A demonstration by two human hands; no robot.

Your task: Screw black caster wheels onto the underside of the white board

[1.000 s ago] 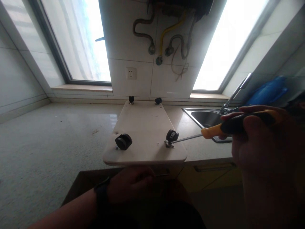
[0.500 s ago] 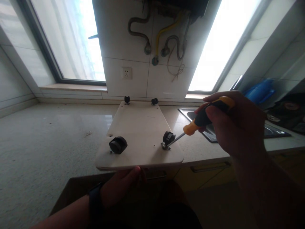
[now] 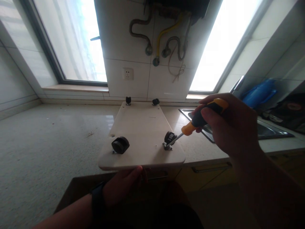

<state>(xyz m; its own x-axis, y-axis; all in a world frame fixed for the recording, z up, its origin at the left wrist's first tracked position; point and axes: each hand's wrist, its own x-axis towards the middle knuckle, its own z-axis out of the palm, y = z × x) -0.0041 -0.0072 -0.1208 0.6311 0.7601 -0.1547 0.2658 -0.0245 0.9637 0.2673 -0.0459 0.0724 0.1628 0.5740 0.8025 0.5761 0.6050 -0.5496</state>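
A pale board (image 3: pixel 138 127) lies on the counter with black casters at its corners, wheels up. My right hand (image 3: pixel 234 124) is wrapped round the yellow-and-black handle of a screwdriver (image 3: pixel 199 119). The shaft slants down to the left, its tip at the metal plate of the near right caster (image 3: pixel 170 138). The exact contact of the tip is too small to make out. At the board's front edge, my left hand (image 3: pixel 124 183) is closed with the thumb against the edge; its other fingers are partly hidden in shadow below. The near left caster (image 3: pixel 120 145) stands untouched by either hand.
A sink (image 3: pixel 274 130) is set in the counter (image 3: pixel 78 130) at the right, with a blue plastic thing (image 3: pixel 259 92) behind it. Pipes (image 3: pixel 157 41) and a wall socket (image 3: pixel 128 74) are on the tiled wall. Drawer handles (image 3: pixel 212 167) show below the counter's front.
My right hand and the screwdriver handle have shifted slightly to the left, the tip staying at the same caster. The whole view has moved a little; my left hand keeps its place at the board's edge.
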